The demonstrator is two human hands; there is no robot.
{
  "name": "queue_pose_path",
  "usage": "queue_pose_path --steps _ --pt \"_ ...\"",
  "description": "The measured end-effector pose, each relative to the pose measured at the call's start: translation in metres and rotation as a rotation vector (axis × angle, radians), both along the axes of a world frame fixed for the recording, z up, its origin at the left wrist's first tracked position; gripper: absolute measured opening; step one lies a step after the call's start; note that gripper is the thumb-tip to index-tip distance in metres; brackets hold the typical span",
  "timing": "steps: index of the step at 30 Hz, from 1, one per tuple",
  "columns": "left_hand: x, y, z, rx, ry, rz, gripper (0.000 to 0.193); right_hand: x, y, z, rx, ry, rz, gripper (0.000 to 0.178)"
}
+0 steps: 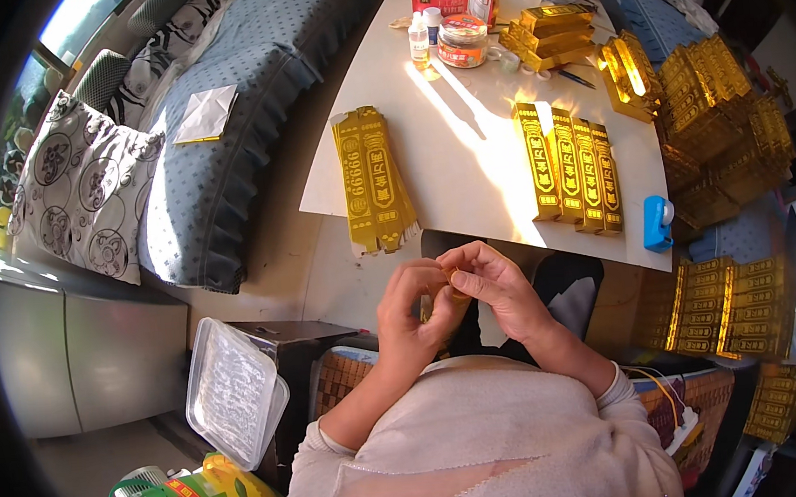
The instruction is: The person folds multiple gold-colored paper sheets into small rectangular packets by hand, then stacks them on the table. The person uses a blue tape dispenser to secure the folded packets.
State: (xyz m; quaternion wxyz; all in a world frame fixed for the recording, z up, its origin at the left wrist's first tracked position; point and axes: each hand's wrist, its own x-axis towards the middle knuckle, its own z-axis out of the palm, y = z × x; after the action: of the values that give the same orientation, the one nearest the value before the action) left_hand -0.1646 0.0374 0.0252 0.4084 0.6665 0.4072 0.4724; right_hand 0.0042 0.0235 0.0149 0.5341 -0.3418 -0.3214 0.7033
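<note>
My left hand (409, 311) and my right hand (503, 298) meet just off the near edge of the white table (454, 193), above my lap. The fingertips of both are pinched together around a small gold-coloured piece (459, 294). Most of it is covered by my fingers, so its kind and shape cannot be made out. Closest on the table to my left hand lies a fanned stack of flat gold printed cardboard strips (369, 178). Several long gold boxes (568, 172) stand side by side beyond my right hand.
A blue plastic object (658, 223) sits at the table's right corner. At the back are a jar (463, 41), a small bottle (419, 41) and a pile of gold boxes (550, 36). Large gold box stacks (711, 121) rise on the right. A plastic tub (231, 388) stands left.
</note>
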Motion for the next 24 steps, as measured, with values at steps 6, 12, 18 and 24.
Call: queue_pose_path --steps 6,12,18,24 --pt "0.004 -0.007 0.003 -0.103 -0.173 -0.024 0.038 0.012 0.006 0.002 -0.081 -0.092 0.048 0.016" --pt "-0.009 -0.009 -0.007 -0.242 0.040 -0.156 0.059 0.013 0.006 0.001 -0.059 -0.059 0.059 0.015" --pt "-0.003 -0.008 -0.006 -0.160 0.042 -0.127 0.055 0.012 0.006 -0.005 0.080 -0.154 -0.003 0.016" --pt "-0.001 -0.010 -0.004 -0.165 0.046 -0.139 0.056 0.020 0.002 -0.003 0.078 -0.148 0.054 0.013"
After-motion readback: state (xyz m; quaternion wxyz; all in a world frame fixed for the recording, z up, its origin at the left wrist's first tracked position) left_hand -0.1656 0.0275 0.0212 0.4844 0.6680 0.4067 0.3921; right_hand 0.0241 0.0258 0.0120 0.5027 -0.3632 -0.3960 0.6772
